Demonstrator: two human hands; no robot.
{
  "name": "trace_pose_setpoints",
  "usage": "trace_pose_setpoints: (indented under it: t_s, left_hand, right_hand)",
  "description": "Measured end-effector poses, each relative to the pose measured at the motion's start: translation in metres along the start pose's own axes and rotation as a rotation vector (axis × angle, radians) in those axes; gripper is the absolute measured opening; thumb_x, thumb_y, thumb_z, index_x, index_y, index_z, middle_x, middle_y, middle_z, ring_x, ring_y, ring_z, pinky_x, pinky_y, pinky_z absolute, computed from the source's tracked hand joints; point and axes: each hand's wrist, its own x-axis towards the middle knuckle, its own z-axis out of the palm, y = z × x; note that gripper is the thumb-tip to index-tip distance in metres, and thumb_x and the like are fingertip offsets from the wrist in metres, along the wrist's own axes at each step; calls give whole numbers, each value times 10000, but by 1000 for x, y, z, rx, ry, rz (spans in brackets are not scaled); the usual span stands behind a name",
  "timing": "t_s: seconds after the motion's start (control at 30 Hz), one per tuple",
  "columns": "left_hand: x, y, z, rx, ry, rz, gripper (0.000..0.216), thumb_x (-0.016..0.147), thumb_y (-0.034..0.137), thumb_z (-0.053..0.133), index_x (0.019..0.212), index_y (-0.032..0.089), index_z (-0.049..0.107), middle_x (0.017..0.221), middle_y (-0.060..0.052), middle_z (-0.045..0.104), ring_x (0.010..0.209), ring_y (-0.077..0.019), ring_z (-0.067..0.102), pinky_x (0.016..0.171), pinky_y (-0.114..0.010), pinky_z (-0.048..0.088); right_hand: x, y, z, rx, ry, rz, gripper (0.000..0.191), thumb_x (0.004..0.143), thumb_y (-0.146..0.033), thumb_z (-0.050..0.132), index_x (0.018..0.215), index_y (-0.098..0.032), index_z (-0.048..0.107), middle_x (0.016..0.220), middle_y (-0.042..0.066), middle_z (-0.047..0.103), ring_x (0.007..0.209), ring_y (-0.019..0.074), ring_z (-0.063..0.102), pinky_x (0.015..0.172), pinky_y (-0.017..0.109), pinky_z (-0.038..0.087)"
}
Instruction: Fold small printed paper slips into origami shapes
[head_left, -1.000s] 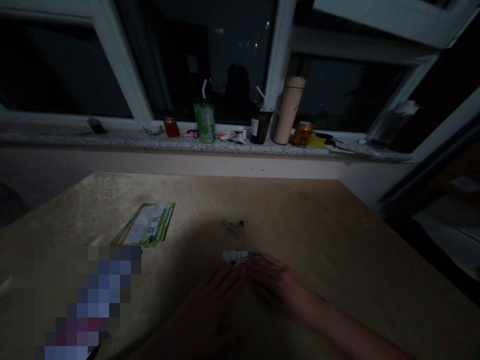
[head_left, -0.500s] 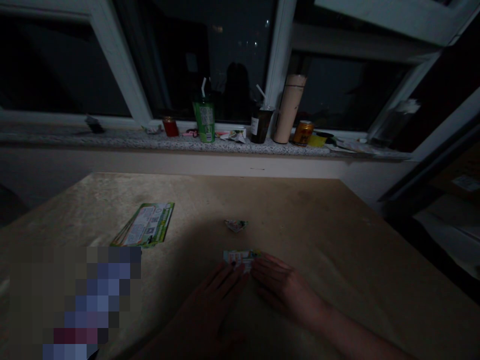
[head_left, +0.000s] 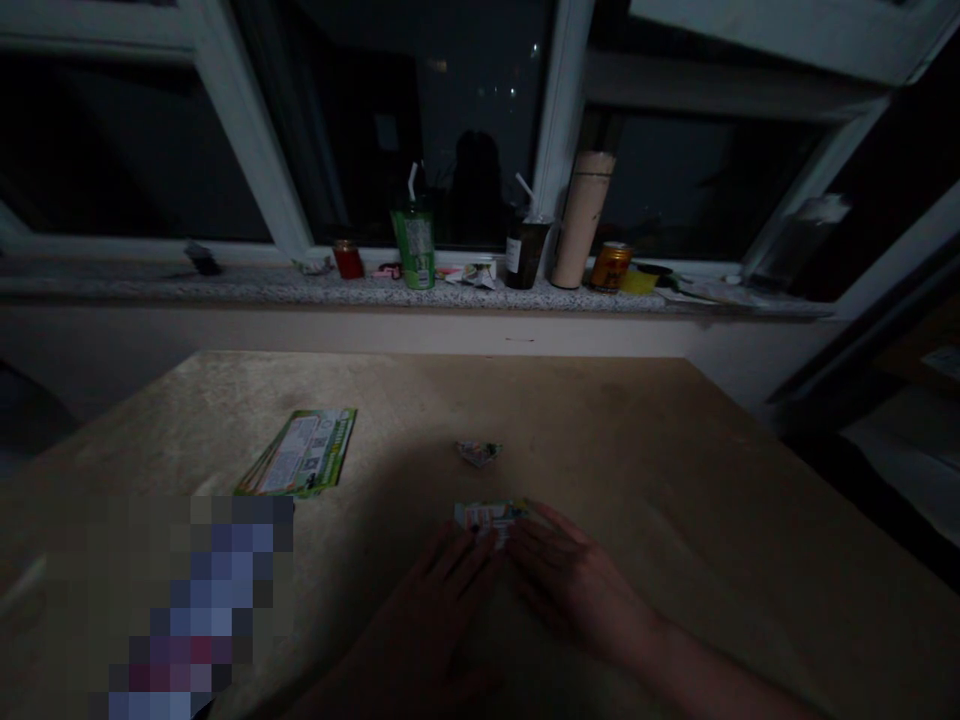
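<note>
A small printed paper leaflet (head_left: 491, 513), green and white, lies on the table in front of me. My left hand (head_left: 442, 585) rests at its near left edge, fingers stretched out, the tips on the paper. Over its right part lies my right hand (head_left: 566, 575), fingers extended and close together, covering that side. Neither hand grips the sheet. Just beyond it sits a small folded paper triangle (head_left: 478, 453) with a printed pattern. To the left is a fanned stack of green and white leaflets (head_left: 304, 452). The paper's near edge is hidden under my fingers.
A pixelated patch (head_left: 210, 590) hides the table's lower left. On the granite windowsill (head_left: 457, 296) behind stand a green cup (head_left: 415, 245), a dark drink cup (head_left: 525, 252), a pink flask (head_left: 583, 220), a gold can (head_left: 610, 266) and a red jar (head_left: 348, 260). The light is dim.
The whole view has shifted slightly, so things appear a little further right. My right hand reaches slightly further over the leaflet; my left stays at its near edge.
</note>
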Motion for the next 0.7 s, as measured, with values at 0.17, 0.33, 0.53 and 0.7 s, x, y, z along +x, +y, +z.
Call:
trace_pose_setpoints:
  t_s: [0.17, 0.33, 0.53, 0.7]
  left_hand:
    - [1, 0, -1, 0, -5, 8, 871, 848, 577, 554, 1501, 268, 66, 1551, -39, 139, 1390, -327, 162, 1126, -549, 114]
    - [0, 1, -3, -15, 0, 6, 898, 832, 547, 591, 1500, 276, 55, 1551, -38, 141, 1391, -326, 161, 1127, -545, 102]
    - [0, 1, -4, -17, -16, -15, 910, 828, 572, 581, 1500, 280, 43, 1552, -38, 133, 1393, -335, 143, 1123, -552, 112]
    - [-1, 0, -2, -12, -8, -10, 880, 841, 606, 544, 1500, 280, 59, 1553, -40, 125, 1393, -342, 134, 1122, -560, 99]
  right_hand:
    - [-1, 4, -1, 35, 5, 41, 344, 927, -184, 457, 1257, -189, 554, 1177, 69, 654, 1147, 187, 571, 1119, 438, 320]
    - [1, 6, -4, 75, -16, 67, 340, 930, -165, 447, 1249, -170, 565, 1225, 96, 626, 1167, 191, 559, 1083, 402, 381]
    - [7, 6, -6, 77, 18, 26, 321, 939, -148, 416, 1197, -174, 604, 1136, 86, 675, 1077, 177, 620, 1065, 381, 407]
    - [2, 11, 0, -4, 105, 32, 333, 930, -142, 424, 1212, -168, 599, 1161, 97, 664, 1119, 192, 598, 1061, 414, 413]
